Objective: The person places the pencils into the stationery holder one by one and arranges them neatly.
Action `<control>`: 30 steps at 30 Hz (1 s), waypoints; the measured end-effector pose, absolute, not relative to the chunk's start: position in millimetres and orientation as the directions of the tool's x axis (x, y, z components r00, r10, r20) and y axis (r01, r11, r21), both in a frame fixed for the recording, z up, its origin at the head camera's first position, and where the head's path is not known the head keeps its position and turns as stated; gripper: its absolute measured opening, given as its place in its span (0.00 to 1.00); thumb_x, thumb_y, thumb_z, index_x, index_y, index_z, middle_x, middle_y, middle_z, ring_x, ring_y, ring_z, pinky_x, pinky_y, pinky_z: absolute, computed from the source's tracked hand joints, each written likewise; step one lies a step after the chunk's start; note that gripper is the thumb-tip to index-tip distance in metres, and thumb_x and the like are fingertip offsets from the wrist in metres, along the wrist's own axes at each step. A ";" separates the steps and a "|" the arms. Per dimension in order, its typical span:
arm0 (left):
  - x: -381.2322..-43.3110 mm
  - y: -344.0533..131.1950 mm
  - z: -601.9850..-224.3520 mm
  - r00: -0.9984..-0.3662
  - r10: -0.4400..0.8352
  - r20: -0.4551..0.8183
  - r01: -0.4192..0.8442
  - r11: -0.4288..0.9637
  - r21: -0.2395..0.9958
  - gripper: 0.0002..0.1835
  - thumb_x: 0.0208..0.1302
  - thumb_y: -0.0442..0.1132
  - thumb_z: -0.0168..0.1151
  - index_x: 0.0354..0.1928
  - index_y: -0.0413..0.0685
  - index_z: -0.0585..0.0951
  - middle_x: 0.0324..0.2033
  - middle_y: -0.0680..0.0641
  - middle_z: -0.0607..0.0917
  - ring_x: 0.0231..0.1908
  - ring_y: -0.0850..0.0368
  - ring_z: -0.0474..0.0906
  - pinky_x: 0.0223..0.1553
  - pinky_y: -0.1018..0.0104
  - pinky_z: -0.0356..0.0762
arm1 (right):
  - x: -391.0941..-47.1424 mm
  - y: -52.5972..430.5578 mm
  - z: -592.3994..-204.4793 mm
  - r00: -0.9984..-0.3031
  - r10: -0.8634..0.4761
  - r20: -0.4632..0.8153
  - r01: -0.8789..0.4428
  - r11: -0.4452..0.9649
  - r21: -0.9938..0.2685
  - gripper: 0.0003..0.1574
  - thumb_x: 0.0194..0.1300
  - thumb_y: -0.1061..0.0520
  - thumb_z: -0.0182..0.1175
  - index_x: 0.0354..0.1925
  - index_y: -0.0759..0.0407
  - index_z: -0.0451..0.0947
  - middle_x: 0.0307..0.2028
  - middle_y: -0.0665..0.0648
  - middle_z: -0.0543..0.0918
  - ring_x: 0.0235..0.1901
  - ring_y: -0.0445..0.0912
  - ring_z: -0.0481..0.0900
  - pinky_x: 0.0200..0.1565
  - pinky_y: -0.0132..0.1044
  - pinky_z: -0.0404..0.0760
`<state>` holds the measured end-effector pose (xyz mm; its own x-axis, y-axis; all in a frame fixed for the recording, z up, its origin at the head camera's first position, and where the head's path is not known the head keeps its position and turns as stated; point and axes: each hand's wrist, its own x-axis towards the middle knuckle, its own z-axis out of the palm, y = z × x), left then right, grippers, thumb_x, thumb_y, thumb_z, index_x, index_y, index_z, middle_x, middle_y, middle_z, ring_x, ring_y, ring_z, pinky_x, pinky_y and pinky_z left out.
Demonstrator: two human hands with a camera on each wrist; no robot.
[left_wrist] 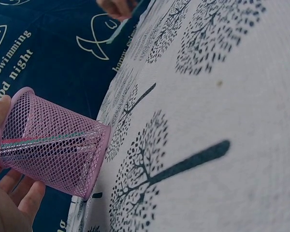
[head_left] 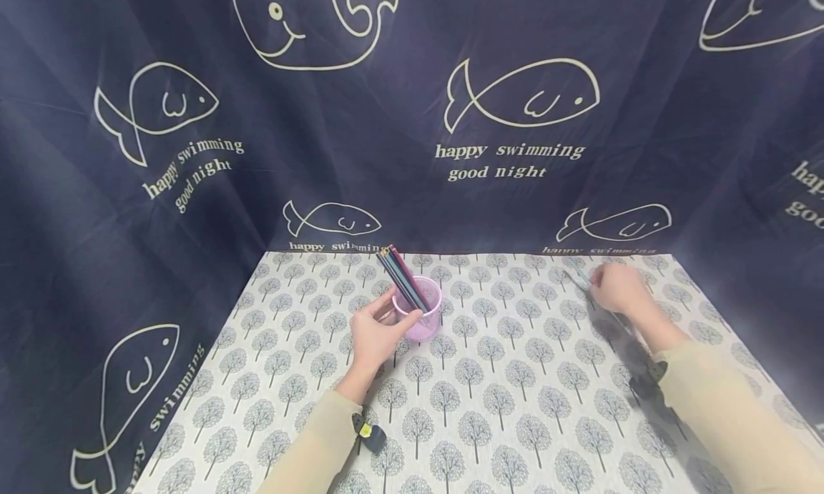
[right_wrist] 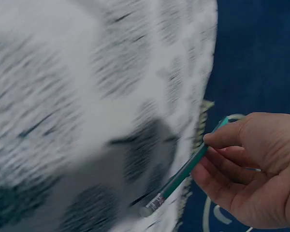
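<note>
A pink mesh pen cup (head_left: 423, 330) stands on the cloth-covered table, and my left hand (head_left: 375, 334) grips it from its left side, thumb near the rim. Several pencils (head_left: 400, 278) lean out of the cup toward the upper left. Through the mesh in the left wrist view, the lower parts of the pencils (left_wrist: 53, 138) show inside the cup (left_wrist: 63, 121). Well off to the right, my right hand (head_left: 619, 288) pinches a green pencil (right_wrist: 176, 180) between thumb and fingers. That pencil slants, with its pale, rounded end pointing away from the hand.
A white cloth with grey tree prints (head_left: 479, 390) covers the table. Behind and at both sides hangs a dark blue curtain (head_left: 412, 115) with fish drawings and lettering. The table's back edge meets the curtain just beyond the right hand. Dark straps sit on both wrists.
</note>
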<state>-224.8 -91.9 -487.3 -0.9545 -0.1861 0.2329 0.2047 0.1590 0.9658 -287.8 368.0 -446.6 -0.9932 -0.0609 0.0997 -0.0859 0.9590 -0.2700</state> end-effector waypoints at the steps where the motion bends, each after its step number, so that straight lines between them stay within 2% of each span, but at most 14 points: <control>1: -224.8 -92.2 -487.7 -0.953 -0.188 0.236 0.207 0.161 0.965 0.38 0.48 0.42 0.89 0.63 0.42 0.84 0.58 0.35 0.88 0.52 0.37 0.91 0.52 0.60 0.93 | -289.2 362.9 -442.0 -0.990 -0.069 0.121 -0.102 0.953 -0.285 0.10 0.63 0.64 0.60 0.36 0.73 0.82 0.27 0.67 0.85 0.27 0.58 0.82 0.37 0.61 0.87; 7: -225.0 -92.8 -488.0 -0.950 -0.188 0.250 0.219 0.172 0.960 0.38 0.48 0.42 0.89 0.63 0.42 0.84 0.58 0.36 0.88 0.52 0.38 0.91 0.51 0.62 0.93 | -291.4 318.2 -405.4 -0.958 -0.125 0.260 -0.216 0.907 -0.361 0.12 0.67 0.62 0.58 0.42 0.71 0.81 0.32 0.68 0.87 0.30 0.60 0.84 0.38 0.63 0.87; 14: -225.4 -93.2 -488.3 -0.947 -0.184 0.263 0.232 0.173 0.957 0.38 0.48 0.43 0.88 0.63 0.42 0.85 0.58 0.36 0.88 0.52 0.39 0.91 0.51 0.64 0.93 | -286.1 261.0 -364.9 -0.914 -0.143 0.380 -0.320 0.831 -0.455 0.07 0.71 0.62 0.62 0.44 0.64 0.79 0.37 0.64 0.89 0.35 0.58 0.86 0.43 0.54 0.85; 25: -224.9 -92.1 -489.4 -0.943 -0.183 0.276 0.243 0.184 0.952 0.38 0.48 0.43 0.88 0.62 0.41 0.85 0.58 0.35 0.88 0.52 0.38 0.91 0.51 0.64 0.93 | -293.1 208.1 -344.6 -0.860 -0.102 0.500 -0.408 0.727 -0.552 0.07 0.73 0.62 0.63 0.46 0.63 0.78 0.40 0.63 0.89 0.40 0.57 0.89 0.49 0.50 0.89; 28: -224.2 -92.1 -488.4 -0.945 -0.181 0.272 0.240 0.182 0.954 0.38 0.48 0.44 0.89 0.62 0.42 0.85 0.58 0.35 0.88 0.52 0.38 0.91 0.51 0.64 0.93 | -292.3 195.4 -341.9 -0.856 -0.104 0.506 -0.433 0.679 -0.593 0.07 0.73 0.61 0.64 0.47 0.63 0.78 0.42 0.62 0.89 0.41 0.56 0.90 0.46 0.43 0.91; 30: -224.6 -92.0 -487.9 -0.945 -0.181 0.273 0.240 0.185 0.953 0.38 0.48 0.44 0.88 0.63 0.42 0.85 0.58 0.35 0.88 0.52 0.38 0.91 0.51 0.63 0.93 | -291.6 186.8 -340.9 -0.855 -0.119 0.505 -0.457 0.632 -0.626 0.07 0.73 0.62 0.64 0.47 0.63 0.78 0.43 0.62 0.89 0.43 0.55 0.90 0.46 0.34 0.92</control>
<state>-224.6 -92.0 -487.9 -0.9450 -0.1807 0.2728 0.2397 0.1851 0.9530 -291.6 186.8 -340.9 -0.8551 -0.1188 0.5046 -0.4571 0.6320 -0.6258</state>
